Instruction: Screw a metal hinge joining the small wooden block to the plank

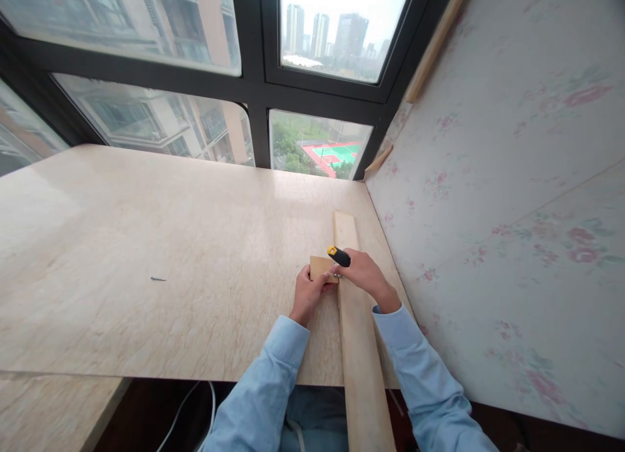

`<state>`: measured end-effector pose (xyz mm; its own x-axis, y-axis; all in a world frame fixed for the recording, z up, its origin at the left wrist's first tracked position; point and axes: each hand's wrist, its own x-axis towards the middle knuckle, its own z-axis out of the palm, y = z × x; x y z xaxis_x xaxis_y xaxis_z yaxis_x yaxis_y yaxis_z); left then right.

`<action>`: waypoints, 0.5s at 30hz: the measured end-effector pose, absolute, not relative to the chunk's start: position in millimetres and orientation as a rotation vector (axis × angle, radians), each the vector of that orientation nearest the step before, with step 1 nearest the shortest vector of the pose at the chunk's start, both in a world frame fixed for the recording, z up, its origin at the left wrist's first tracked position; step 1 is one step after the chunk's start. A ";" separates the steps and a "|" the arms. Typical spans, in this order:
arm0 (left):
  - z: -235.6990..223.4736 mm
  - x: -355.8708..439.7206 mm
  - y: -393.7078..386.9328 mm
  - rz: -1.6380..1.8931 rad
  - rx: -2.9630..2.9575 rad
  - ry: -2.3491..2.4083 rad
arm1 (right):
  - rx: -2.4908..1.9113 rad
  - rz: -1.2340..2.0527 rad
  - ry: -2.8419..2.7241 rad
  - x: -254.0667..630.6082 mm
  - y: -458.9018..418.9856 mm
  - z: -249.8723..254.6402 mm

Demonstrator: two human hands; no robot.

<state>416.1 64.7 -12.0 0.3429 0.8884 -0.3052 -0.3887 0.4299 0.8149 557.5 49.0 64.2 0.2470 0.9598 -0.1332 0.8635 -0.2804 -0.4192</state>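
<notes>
My left hand point(309, 289) is closed on a small flat tan wooden block point(320, 266), pinching it by its near side. The block's right edge meets the left side of a long pale wooden board point(359, 348). In my right hand point(364, 273) is a screwdriver point(338, 256) with a black handle and a yellow end. Its handle tilts up to the left, and I cannot make out its tip. Small shiny metal point(336, 275) shows under my right fingers, where block and board meet; its kind is unclear.
The long board lies on a beige marble-patterned sill point(195, 243) and overhangs its front edge. A lone screw point(157, 279) lies to the left. A flowered wall point(512, 211) bounds the right, dark-framed windows point(258, 81) the back. A white cable point(213, 400) hangs below the sill.
</notes>
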 end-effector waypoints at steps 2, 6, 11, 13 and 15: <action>-13.7 416.5 65.2 0.926 0.704 0.842 | -2.225 0.588 -1.725 559.0 47.4 61.8; -15.3 417.3 65.7 0.932 0.685 0.847 | -2.272 0.555 -1.733 559.2 45.0 62.3; -13.9 418.2 64.7 0.946 0.681 0.863 | -2.320 0.479 -1.782 557.7 40.8 65.7; -13.0 418.4 64.3 0.954 0.674 0.859 | -2.320 0.435 -1.814 556.6 38.4 67.1; -12.0 418.4 64.0 0.958 0.672 0.847 | -2.313 0.397 -1.861 555.1 36.1 68.6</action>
